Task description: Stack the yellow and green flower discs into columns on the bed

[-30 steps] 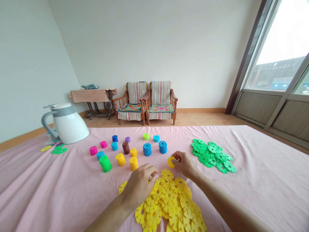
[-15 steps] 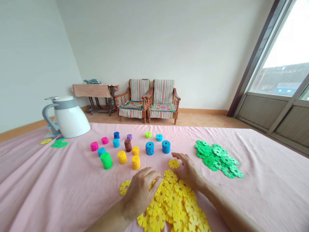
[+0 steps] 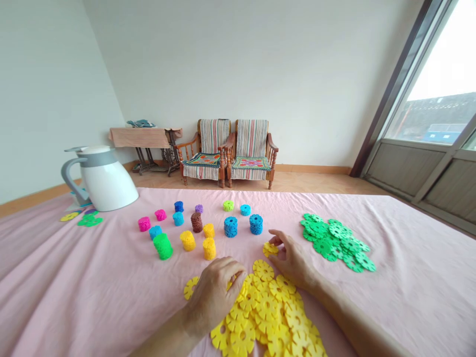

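Note:
My left hand is curled palm down at the left edge of a loose heap of yellow snowflake discs. Yellow shows between its thumb and fingers; how many discs it grips is hidden. A separate yellow disc lies partly behind this hand. My right hand is at the upper right of the heap, thumb and fingers spread around yellow discs on the cloth. The fingertips reach over these discs, and no lifted disc shows in that hand.
Short disc stacks stand beyond my hands, including green, yellow, brown and blue. A green disc heap spreads at right. A white jug stands far left on the pink cloth.
My right thumb and fingers have closed in around the yellow discs just above the heap. My left hand keeps nearly the same place and curl. The view has shifted slightly.

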A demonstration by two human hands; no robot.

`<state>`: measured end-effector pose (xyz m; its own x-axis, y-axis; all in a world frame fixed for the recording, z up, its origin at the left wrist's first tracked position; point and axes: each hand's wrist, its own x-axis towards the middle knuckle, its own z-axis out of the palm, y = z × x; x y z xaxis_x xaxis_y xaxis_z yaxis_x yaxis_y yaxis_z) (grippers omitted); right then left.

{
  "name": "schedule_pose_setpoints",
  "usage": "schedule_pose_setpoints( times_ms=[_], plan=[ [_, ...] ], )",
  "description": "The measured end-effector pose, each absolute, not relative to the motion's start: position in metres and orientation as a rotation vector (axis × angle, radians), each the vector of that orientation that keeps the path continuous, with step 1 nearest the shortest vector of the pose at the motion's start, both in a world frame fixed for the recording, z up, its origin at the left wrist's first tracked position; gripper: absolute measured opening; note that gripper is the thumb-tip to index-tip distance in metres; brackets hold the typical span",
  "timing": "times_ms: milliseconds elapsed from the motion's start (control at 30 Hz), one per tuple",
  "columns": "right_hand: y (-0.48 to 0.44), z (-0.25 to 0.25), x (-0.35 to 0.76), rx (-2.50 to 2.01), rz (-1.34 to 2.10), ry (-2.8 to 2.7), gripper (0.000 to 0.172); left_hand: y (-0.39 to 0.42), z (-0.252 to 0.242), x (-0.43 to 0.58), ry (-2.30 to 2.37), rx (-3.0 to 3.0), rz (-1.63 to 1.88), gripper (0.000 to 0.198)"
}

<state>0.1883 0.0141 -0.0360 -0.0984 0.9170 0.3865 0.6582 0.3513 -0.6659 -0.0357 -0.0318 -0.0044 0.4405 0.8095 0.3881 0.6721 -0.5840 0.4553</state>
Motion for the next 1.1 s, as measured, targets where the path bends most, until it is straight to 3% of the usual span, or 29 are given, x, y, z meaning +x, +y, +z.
schedule_pose_setpoints(
  times_ms=[1100],
  plan=[
    [0.024,-0.049,0.181,-1.256,0.271,-1.932,0.051,-0.032,-0.006,-0.036,1.271,2.448,0.878,0.018]
  ],
)
